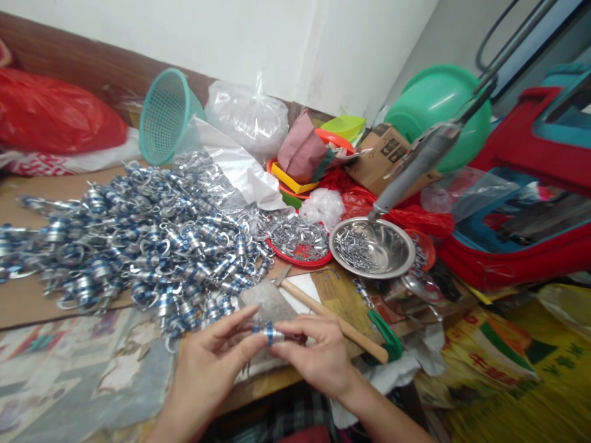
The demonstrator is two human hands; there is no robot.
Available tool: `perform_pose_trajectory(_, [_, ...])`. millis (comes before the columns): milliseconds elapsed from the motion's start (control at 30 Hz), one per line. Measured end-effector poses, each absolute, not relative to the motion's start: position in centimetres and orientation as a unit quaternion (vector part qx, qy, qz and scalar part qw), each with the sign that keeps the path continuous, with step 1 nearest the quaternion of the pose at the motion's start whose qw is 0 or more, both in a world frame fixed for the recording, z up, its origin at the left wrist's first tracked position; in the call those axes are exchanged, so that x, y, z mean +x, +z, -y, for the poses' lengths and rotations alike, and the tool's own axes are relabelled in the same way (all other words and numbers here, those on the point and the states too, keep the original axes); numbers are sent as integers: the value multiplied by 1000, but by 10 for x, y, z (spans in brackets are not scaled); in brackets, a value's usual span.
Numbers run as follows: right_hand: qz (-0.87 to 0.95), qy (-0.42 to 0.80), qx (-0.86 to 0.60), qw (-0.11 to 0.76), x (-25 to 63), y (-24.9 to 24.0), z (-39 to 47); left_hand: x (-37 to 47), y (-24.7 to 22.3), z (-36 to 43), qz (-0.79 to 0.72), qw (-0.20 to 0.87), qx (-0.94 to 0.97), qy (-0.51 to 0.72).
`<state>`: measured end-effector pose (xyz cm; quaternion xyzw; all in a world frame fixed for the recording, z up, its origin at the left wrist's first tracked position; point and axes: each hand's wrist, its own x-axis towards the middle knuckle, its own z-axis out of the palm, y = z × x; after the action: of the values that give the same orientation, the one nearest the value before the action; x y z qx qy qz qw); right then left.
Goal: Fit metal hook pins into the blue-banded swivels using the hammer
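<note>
Table edge [253,390] near; grips [220,357] [322,351] pinch fitting [271,333]

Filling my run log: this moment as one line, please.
left hand: holding metal part; right hand: holding same part; nearby: wooden handle

The round steel bowl [394,246] holds thin silver pins [353,249] — left of it, a round red plastic tray [305,263], then heaped blue-and-silver metal fittings [175,246]; behind it, a brown cardboard box [381,157].

A wooden worktop [339,289] carries a brown cardboard sheet [21,307] heaped with blue-banded metal fittings [184,252], a red plate [302,263] of small silvery pieces [295,232], a stainless-steel bowl [394,249] (thin metal pins [353,249] inside), a grey block [265,298] and a wooden-handled hammer [364,342].
</note>
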<state>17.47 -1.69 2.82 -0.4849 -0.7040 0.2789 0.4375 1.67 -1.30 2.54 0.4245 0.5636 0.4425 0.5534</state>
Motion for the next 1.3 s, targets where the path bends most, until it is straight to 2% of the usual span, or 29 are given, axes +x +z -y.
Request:
perform_pose_trajectory(67, [716,309,-486,394,176,31,12,17,20,15,-541,582,393,462])
perform_pose_trajectory(133, [758,303,-490,307,182,37,-4,15,17,15,-528,601,376,468])
perform_pose_trajectory(200, [782,215,-549,203,193,43,-33,12,17,13,-513,626,364,461])
perform_pose_trajectory(233, [751,113,-630,162,199,45,-51,11,17,11,-503,641,358,456])
perform_pose_trajectory(333, [696,34,-709,110,214,42,-105,10,19,7,-486,677,344,433])
perform_pose_trajectory(533, [674,33,-738,27,208,19,-160,9,22,3,-486,699,343,397])
perform_pose_trajectory(733, [692,68,-715,74,215,20,-162,8,23,-1,-480,713,347,375])
perform_pose_trajectory(933, [758,165,-602,186,200,38,-93,8,18,-4,-438,742,331,385])
perform_pose_trajectory(1033, [810,218,-454,301,189,34,-44,8,14,-5,-422,746,322,402])
perform_pose_trajectory(1133, [847,155,-368,350,182,23,-12,7,11,-6,-422,739,326,412])
perform_pose_trajectory(1300, [861,44,-374,342,172,15,3,8,8,-5,-428,725,324,431])
